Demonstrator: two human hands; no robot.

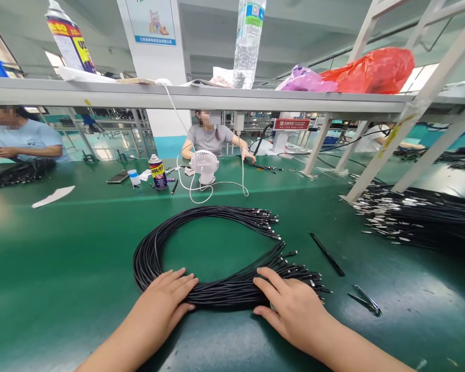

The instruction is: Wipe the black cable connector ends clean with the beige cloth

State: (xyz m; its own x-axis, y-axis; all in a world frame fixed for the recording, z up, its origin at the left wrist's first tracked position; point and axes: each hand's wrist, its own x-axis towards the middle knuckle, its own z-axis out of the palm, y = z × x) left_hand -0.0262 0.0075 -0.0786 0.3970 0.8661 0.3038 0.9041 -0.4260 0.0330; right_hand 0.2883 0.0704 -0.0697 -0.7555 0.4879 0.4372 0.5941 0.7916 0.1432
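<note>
A thick bundle of black cables (pixel 147 253) lies in a wide loop on the green table, its ends with small metal connectors pointing right. My left hand (pixel 165 297) is closed over the near side of the loop, fingers across the top and thumb at the front edge. Closer to the connector ends, my right hand (pixel 290 305) grips the same near strand between its fingers and thumb. The part of the bundle beneath each palm is hidden.
Tweezers (pixel 366 300) and a black pen-like tool (pixel 327 253) lie at the right. Beyond the loop stand a white fan (pixel 204 164) and a spray can (pixel 157 172). More cables (pixel 422 214) are piled at right, beside shelf legs. A person (pixel 213 137) sits opposite.
</note>
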